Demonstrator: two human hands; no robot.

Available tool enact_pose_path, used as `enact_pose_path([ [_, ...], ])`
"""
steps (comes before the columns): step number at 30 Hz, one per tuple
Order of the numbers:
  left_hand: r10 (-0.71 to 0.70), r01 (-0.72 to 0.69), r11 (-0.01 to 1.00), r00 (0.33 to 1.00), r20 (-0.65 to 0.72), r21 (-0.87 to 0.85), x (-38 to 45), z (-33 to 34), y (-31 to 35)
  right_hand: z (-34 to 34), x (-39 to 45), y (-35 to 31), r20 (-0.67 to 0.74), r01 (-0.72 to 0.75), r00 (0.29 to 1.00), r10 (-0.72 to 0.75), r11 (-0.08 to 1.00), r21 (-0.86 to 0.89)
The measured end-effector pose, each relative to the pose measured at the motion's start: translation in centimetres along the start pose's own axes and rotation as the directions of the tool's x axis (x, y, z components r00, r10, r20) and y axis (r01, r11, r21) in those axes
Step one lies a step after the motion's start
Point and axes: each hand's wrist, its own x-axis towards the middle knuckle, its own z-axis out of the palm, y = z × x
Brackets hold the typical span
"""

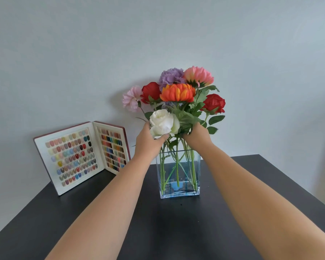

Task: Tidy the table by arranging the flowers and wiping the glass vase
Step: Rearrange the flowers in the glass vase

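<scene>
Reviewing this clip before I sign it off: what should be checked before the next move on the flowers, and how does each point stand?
1. Glass vase upright on the table: ok.
2. Stems inside the vase: ok.
3. Left hand on the white rose: ok, it cups the bloom from below.
4. Right hand around the stems and leaves above the rim: ok, though how firmly it grips, cannot tell.
5. Cloth within reach for wiping: not ok, none in view.
6. Colour sample book apart from the vase: ok.
</scene>
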Motion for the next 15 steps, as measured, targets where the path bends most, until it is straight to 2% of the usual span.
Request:
enact_pose_path([
  [5,0.006,-0.006,0.999,1.0,-0.005,0.052,-1.2,0.3,-1.5,-0.6,-1.5,1.1,-0.032,-0.021,0.999,0.026,0.99,0.139],
  [11,0.036,-0.038,0.999,0.998,-0.058,-0.039,-1.9,-0.5,-1.4,-1.2,-1.7,0.8,-0.107,-0.016,0.994,0.035,0.984,0.178],
  [15,-0.019,0.018,0.999,0.999,-0.036,-0.044,-2.3,-1.0,-1.5,-1.1,-2.0,0.9,-0.109,-0.01,0.994,0.028,0.987,0.161],
])
